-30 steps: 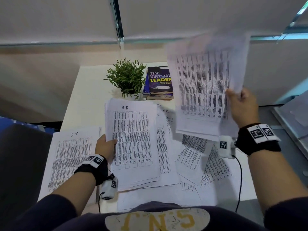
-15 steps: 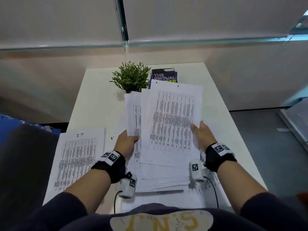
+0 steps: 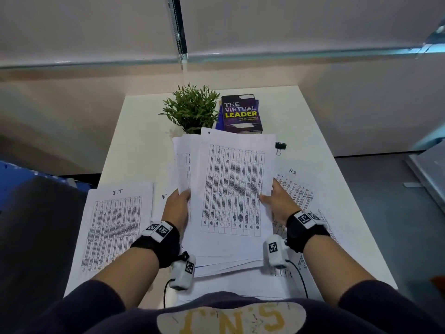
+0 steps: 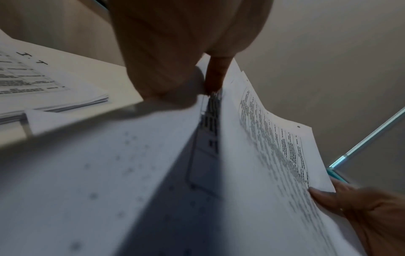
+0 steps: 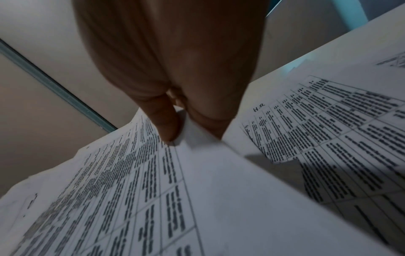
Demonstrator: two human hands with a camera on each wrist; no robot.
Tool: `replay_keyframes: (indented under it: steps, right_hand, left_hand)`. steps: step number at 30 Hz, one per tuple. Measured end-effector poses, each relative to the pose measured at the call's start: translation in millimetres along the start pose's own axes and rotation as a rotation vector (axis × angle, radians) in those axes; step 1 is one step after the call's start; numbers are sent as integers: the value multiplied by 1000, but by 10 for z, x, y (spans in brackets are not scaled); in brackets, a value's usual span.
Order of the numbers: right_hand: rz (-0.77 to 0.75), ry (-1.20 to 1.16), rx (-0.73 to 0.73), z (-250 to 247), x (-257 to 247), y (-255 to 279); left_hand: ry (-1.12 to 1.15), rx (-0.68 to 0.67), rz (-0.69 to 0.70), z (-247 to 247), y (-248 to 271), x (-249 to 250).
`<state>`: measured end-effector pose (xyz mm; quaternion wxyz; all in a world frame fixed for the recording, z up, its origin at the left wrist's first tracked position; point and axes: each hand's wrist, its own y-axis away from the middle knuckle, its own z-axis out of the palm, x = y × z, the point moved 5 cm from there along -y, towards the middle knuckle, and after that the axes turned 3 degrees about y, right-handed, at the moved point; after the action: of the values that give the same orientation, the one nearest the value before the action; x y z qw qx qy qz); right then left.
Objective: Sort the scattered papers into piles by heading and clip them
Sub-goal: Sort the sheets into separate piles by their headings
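A loose stack of printed table sheets [image 3: 231, 189] is held raised over the middle of the white table [image 3: 301, 121]. My left hand [image 3: 177, 206] grips its left edge, thumb on top [image 4: 215, 76]. My right hand [image 3: 277, 201] pinches its right edge, thumb on the top sheet [image 5: 167, 124]. A pile headed "I.T" [image 3: 115, 225] lies flat at the left. Sheets headed "H.R" [image 3: 296, 189] lie at the right, partly under my right hand. A black binder clip [image 3: 280, 146] lies past the stack's far right corner.
A small green plant [image 3: 191, 109] and a dark book [image 3: 242, 113] stand at the table's far middle. More loose sheets [image 3: 240, 283] lie under the held stack near the front edge. A blue chair [image 3: 21, 174] is at the left, grey floor at the right.
My right hand brought its raised sheets down and left onto the stack my left hand holds. Both hands now hold one stack; the book, the clip and the "H.R" sheets have come into view.
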<state>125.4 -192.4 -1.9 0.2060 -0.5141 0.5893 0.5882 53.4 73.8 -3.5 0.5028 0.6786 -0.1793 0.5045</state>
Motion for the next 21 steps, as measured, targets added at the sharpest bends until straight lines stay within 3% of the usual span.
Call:
replay_keyframes:
  steps: [5, 9, 12, 18, 21]
  right_hand:
    - [-28, -51, -2, 170, -17, -114]
    - [44, -12, 27, 299, 94, -234]
    - [172, 243, 189, 188, 306, -401]
    - [371, 726, 173, 468, 545, -530]
    - [410, 789, 181, 546, 641, -569]
  left_hand:
    - [-211, -12, 66, -67, 82, 17]
    - [-310, 73, 114, -272, 55, 68]
    - [-339, 167, 94, -531, -15, 81]
    - [-376, 281, 19, -992, -166, -58]
    - [-372, 285, -5, -1106, -185, -143]
